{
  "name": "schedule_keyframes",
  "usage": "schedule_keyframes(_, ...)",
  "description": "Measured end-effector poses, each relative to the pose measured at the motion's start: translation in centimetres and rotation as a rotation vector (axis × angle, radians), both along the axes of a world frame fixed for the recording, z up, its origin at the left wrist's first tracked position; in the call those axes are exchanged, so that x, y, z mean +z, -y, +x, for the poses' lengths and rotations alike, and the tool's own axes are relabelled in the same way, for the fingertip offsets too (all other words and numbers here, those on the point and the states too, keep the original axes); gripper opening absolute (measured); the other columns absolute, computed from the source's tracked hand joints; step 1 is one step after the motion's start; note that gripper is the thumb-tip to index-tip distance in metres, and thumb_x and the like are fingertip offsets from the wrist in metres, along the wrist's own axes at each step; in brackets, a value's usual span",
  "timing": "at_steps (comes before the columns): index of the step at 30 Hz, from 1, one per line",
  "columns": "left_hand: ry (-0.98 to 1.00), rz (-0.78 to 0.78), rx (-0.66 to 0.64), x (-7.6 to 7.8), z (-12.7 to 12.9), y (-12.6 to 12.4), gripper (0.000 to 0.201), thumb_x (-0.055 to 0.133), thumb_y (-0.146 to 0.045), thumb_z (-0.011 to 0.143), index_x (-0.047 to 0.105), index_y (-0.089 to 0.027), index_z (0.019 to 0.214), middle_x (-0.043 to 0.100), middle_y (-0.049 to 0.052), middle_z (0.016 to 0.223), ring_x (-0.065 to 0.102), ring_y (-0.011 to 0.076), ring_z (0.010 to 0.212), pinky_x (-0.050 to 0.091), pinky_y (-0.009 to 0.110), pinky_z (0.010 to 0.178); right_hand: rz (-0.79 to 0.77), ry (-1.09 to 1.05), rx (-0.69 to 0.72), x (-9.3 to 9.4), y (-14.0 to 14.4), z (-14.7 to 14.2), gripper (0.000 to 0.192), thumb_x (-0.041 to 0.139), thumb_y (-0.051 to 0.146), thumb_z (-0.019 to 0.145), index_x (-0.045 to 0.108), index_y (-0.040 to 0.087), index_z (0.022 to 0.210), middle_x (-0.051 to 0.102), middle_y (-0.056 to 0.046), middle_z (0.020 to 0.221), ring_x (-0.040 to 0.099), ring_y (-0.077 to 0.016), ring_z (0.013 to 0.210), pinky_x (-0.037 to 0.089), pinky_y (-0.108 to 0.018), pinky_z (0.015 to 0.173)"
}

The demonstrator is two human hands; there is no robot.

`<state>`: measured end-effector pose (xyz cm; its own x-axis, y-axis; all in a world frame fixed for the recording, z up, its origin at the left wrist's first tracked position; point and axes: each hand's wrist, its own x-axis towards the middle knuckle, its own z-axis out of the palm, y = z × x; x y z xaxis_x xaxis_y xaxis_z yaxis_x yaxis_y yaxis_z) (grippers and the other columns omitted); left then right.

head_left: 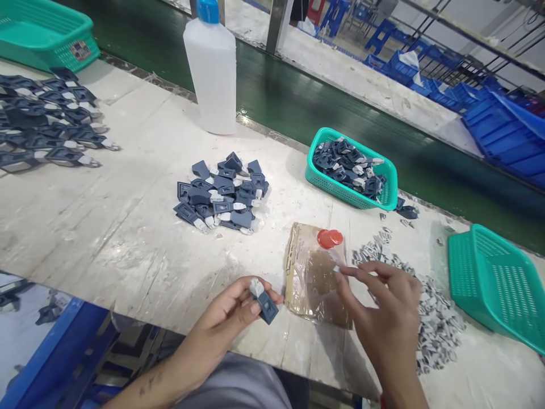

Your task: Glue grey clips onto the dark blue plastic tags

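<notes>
My left hand [238, 309] grips a dark blue plastic part [267, 309] with a light grey piece at its upper end, just left of a cardboard pad wrapped in clear film [317, 272]. Above the pad's right side, my right hand [383, 304] pinches a small light grey plastic piece [337, 268] between thumb and forefinger. A red cap [329, 238] sits on the pad's far end. Beside and partly behind my right hand spreads a heap of small grey pieces [438, 324]. Beyond my left hand lies a pile of dark blue parts [221, 193], several with light grey ends.
A green basket [353, 199] full of blue-and-grey parts stands behind the pad. Another green basket [489, 284] is at the right, a third [51, 42] at far left near more assembled parts [46, 122]. A white bottle [213, 74] stands by the green conveyor belt [272, 85].
</notes>
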<state>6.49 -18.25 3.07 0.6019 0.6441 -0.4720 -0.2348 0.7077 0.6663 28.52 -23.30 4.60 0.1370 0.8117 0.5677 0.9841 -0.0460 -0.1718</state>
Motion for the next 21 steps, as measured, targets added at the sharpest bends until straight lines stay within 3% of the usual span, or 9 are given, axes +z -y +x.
schedule_keyframes(6,-0.229,0.28,-0.146,-0.9,0.1,0.4,0.02,0.047,-0.037,0.088,0.056,-0.027,0.104,0.064,0.002,0.109,0.054,0.0197,0.111,0.036,0.03,0.096,-0.02,-0.024,-0.007,-0.6,0.1,0.0,0.009,0.066,0.022,0.075,0.063,0.019,0.083,0.054,-0.004,0.085,0.05,-0.0166,0.082,0.034,-0.035,0.074)
schedule_keyframes(11,-0.208,0.293,-0.142,-0.9,0.3,0.2,0.017,0.045,-0.034,0.089,0.054,-0.026,0.102,0.063,0.001,0.104,0.054,0.0191,0.108,0.036,0.03,0.094,0.006,-0.059,-0.008,-0.1,0.6,-1.2,0.013,0.066,0.02,0.075,0.062,0.019,0.087,0.053,-0.004,0.085,0.049,-0.0163,0.082,0.034,-0.034,0.073)
schedule_keyframes(15,-0.235,0.301,-0.134,-0.6,0.4,0.2,0.015,0.046,-0.03,0.089,0.055,-0.025,0.099,0.063,0.001,0.101,0.055,0.0172,0.103,0.037,0.028,0.091,-0.02,-0.25,0.066,0.2,1.3,-4.1,0.013,0.063,0.018,0.076,0.06,0.019,0.089,0.05,-0.004,0.087,0.047,-0.0159,0.083,0.036,-0.032,0.072)
schedule_keyframes(21,-0.186,0.283,-0.097,-0.2,0.4,0.2,0.014,0.046,-0.025,0.089,0.057,-0.027,0.098,0.061,-0.002,0.099,0.054,0.014,0.101,0.037,0.024,0.089,-0.09,-0.394,0.15,-0.9,1.4,-7.4,0.014,0.063,0.02,0.077,0.06,0.021,0.091,0.047,-0.002,0.088,0.044,-0.014,0.086,0.037,-0.028,0.073)
